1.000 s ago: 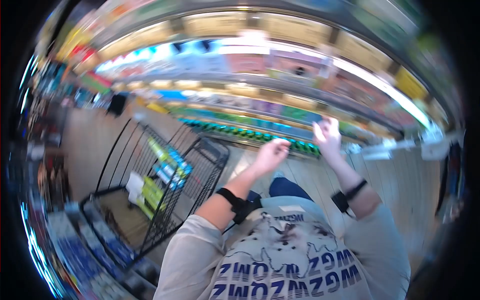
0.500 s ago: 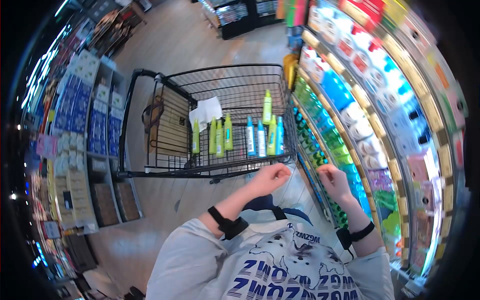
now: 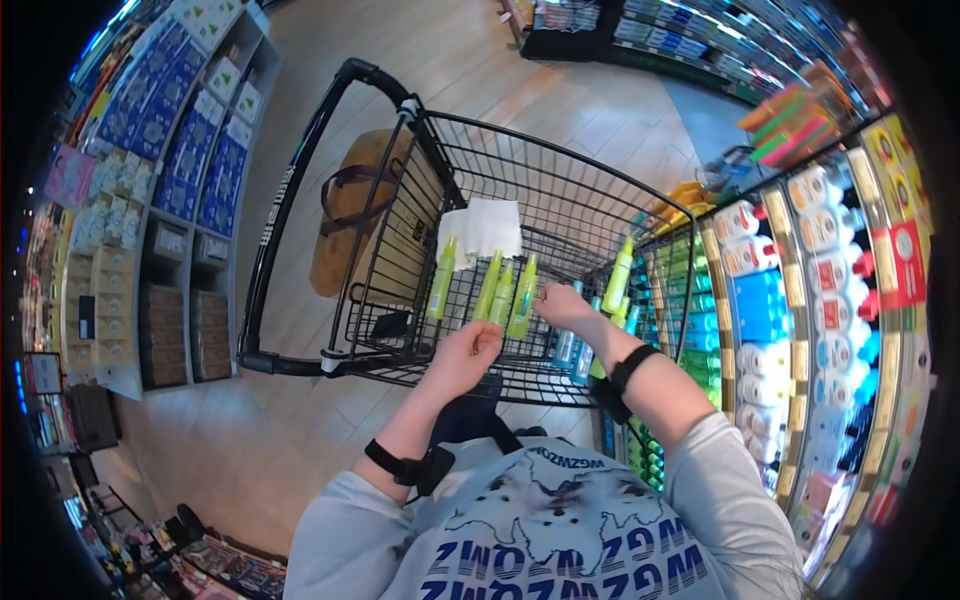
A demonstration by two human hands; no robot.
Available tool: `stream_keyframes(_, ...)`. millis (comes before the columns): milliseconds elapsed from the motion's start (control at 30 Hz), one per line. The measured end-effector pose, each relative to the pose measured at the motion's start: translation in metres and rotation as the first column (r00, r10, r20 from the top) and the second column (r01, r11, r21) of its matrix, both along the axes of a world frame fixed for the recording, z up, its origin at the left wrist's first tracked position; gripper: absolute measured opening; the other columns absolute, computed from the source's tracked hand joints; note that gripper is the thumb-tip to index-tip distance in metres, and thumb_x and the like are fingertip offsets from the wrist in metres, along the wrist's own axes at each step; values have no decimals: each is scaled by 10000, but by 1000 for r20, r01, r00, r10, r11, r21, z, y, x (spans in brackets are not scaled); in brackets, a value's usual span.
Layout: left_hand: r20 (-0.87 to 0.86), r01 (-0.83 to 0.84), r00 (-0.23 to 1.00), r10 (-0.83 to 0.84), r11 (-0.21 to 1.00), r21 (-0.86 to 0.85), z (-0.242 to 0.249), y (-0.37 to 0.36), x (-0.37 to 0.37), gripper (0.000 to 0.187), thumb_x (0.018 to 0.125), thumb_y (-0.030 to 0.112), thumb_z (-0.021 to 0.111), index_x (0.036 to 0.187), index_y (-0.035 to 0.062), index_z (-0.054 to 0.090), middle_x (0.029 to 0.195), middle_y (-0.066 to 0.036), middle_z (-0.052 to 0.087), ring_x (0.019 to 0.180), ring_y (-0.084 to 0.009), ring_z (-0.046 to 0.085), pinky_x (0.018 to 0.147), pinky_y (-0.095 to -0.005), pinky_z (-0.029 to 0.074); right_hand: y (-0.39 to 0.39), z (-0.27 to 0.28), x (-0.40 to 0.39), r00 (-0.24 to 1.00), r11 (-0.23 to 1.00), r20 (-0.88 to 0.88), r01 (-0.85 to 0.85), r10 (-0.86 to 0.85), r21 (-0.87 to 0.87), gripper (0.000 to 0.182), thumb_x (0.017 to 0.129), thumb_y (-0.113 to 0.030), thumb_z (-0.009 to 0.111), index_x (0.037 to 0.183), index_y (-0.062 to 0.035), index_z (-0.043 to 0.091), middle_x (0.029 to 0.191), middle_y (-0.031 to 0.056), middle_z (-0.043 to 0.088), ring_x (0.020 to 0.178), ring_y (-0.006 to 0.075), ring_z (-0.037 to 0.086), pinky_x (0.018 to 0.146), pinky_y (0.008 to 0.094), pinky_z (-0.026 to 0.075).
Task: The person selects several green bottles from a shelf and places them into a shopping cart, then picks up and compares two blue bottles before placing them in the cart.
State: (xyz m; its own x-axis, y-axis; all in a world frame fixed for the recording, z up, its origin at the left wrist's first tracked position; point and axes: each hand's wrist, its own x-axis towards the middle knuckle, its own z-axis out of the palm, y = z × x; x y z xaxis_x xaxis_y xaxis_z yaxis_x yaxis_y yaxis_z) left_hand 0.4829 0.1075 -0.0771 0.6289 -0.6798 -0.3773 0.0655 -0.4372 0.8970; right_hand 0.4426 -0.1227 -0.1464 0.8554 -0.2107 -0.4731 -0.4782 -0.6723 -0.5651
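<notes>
The black wire shopping cart stands before me with several slim spray-type bottles upright inside. My left hand is at its near side, fingers curled in with nothing showing between them, just below a yellow-green bottle. My right hand reaches over the basket, its fingers also curled and no object visible in them. Its fingertips are right beside another yellow-green bottle. Under my right forearm, a blue bottle is partly hidden. A further yellow-green bottle stands to the right.
A white paper sheet lies in the cart behind the bottles. On the cart's left side hangs a brown bag with dark straps. Shelves of bottles line the right; a shelf of blue boxes stands left.
The view has turned right, so the cart appears closer and tilted. My hands have moved forward from in front of the cart, the right one over the basket beside the yellow-green bottles.
</notes>
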Motion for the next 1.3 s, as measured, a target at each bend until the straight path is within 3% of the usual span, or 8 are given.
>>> stream_keyframes(133, -89, -53, 995, 55, 998, 21, 0, 11, 7, 213, 876, 79, 583, 1075, 6, 576, 900, -23, 628, 799, -67, 572, 731, -210, 463, 14, -33, 39, 912, 963, -339, 263, -232, 50, 369, 828, -295, 558, 1090, -40, 605, 814, 156, 670, 567, 269, 656, 506, 361, 551)
stream_keyframes(367, -73, 28, 997, -22, 997, 78, -3, 0, 10, 291, 858, 113, 615, 1115, -11, 558, 936, -74, 643, 843, -126, 614, 770, -262, 492, 3, -72, 32, 932, 949, -185, 314, -312, -17, 350, 725, -315, 665, 777, 31, 661, 678, 156, 649, 527, 227, 644, 473, 322, 520)
stream_keyframes(467, 181, 11, 983, -18, 999, 45, -18, -22, 0, 379, 848, 131, 632, 1181, -6, 515, 936, -90, 642, 836, -139, 616, 749, -266, 493, -4, -6, 27, 948, 937, -196, 287, -250, 196, 281, 744, -267, 662, 783, 8, 624, 646, 105, 617, 511, 172, 605, 474, 294, 495)
stream_keyframes(533, 366, -16, 930, 21, 1000, -18, -13, -42, -6, 431, 841, 138, 643, 1219, -1, 488, 938, -98, 641, 822, -141, 613, 732, -267, 491, -4, 42, 8, 929, 719, -121, 350, -350, 601, 264, 788, -237, 656, 899, -12, 573, 682, 68, 600, 526, 143, 582, 457, 274, 474)
stream_keyframes(633, -146, 164, 974, -171, 984, -64, 26, -75, -17, 470, 840, 75, 643, 1256, -20, 447, 981, -77, 616, 858, -111, 577, 723, -261, 480, -7, 112, -43, 890, 653, -84, 390, -448, 649, 383, 804, -264, 685, 1033, -5, 520, 741, 85, 599, 526, 134, 568, 448, 265, 457)
stream_keyframes(767, -110, 312, 928, -355, 906, -287, 36, -108, -67, 432, 810, 95, 677, 1198, -6, 517, 953, -91, 634, 869, -122, 566, 789, -271, 457, -24, 156, -152, 784, 664, 107, 435, -612, 609, 440, 850, -253, 647, 1158, -1, 458, 929, 85, 579, 644, 113, 569, 511, 248, 455)
stream_keyframes(1033, 3, 872, 453, -891, 443, -207, 75, -175, -239, 408, 802, 28, 679, 1185, 1, 543, 1000, -32, 620, 912, -95, 555, 807, -250, 449, 11, 185, -412, 530, 584, 276, 595, -802, 553, 357, 887, -140, 598, 1196, -57, 440, 1004, 31, 535, 792, 95, 544, 656, 251, 473)
stream_keyframes(1300, 258, 993, 66, -964, 39, -108, 32, -197, -432, 435, 811, 102, 679, 1223, 74, 540, 1067, -84, 597, 898, -172, 599, 779, -291, 483, 92, 154, -580, 50, 254, 444, 874, -894, 413, 309, 834, -69, 624, 1114, -53, 494, 992, 62, 538, 855, 140, 576, 689, 278, 499)
